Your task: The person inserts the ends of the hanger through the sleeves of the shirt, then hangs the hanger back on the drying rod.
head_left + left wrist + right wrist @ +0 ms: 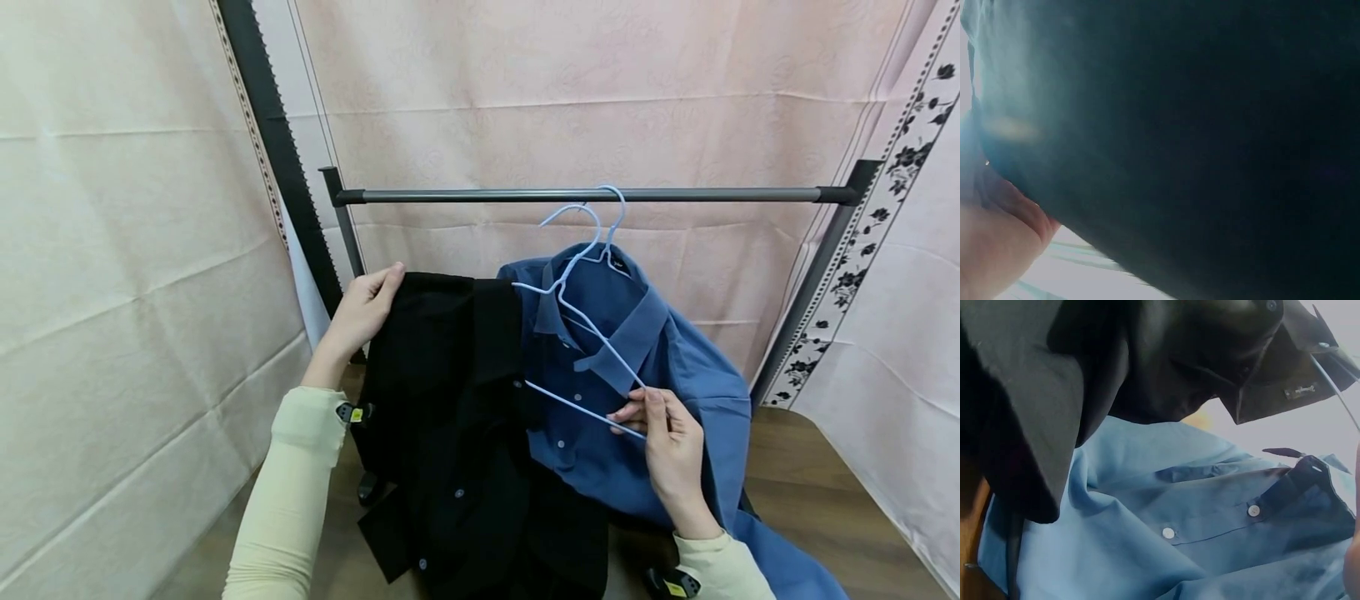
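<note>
My left hand [363, 310] grips a black button-up shirt [435, 375] at its shoulder, the thumb lying along the top edge. In the left wrist view the dark cloth [1179, 137] fills most of the picture beside the hand. My right hand [672, 446] pinches one end of a light blue wire hanger [603, 339]. The hanger's other end goes in at the black shirt's collar and is hidden there. Behind it a blue button-up shirt [697, 375] hangs on a second light blue hanger [622, 208], hooked over the rail. The right wrist view shows its buttoned front [1210, 525] below the black cloth.
A grey metal rail [465, 197] runs across between two dark posts [806, 292]. A wooden tabletop [795, 467] lies beneath the shirts. Pale cloth hangings [135, 250] surround the rack at the back and both sides.
</note>
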Demonstrator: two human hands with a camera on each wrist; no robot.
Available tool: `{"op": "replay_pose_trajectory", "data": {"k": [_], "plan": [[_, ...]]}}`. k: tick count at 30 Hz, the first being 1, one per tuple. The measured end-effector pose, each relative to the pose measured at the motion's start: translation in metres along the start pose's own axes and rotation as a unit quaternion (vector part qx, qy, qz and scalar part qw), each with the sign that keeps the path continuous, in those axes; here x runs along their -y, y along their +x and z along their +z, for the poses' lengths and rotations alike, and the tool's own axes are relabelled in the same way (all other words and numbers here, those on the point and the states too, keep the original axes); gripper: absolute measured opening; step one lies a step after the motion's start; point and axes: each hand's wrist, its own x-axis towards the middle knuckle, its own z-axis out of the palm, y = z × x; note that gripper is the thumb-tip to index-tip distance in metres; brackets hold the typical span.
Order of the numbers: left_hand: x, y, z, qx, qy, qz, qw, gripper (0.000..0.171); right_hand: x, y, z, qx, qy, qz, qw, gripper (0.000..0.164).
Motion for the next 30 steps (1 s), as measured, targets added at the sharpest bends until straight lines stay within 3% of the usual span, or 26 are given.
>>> {"op": "replay_pose_trajectory", "data": {"k": [5,10,13,24,30], "plan": [[-0.015,-0.001,0.002,-0.006,0.07,0.058,0.9958,0.047,-0.001,0.0,-0.001,0.022,-0.038,0.005,0.999,0.03],[-0.03,0.001,0.009,-0.026,0.099,0.107,0.9889,0.04,-0.002,0.0,0.001,0.027,-0.036,0.006,0.999,0.03],[-0.038,0.002,0.014,-0.026,0.106,0.118,0.987,0.04,-0.003,0.0,0.002,0.027,-0.049,0.007,0.998,0.029],[-0.071,0.0,0.039,0.04,0.105,0.123,0.986,0.043,-0.003,-0.003,0.003,0.034,-0.072,0.007,0.997,0.029],[-0.088,-0.001,0.053,0.071,0.124,0.149,0.9784,0.044,-0.001,-0.003,0.007,0.028,-0.056,0.006,0.998,0.03]]}}
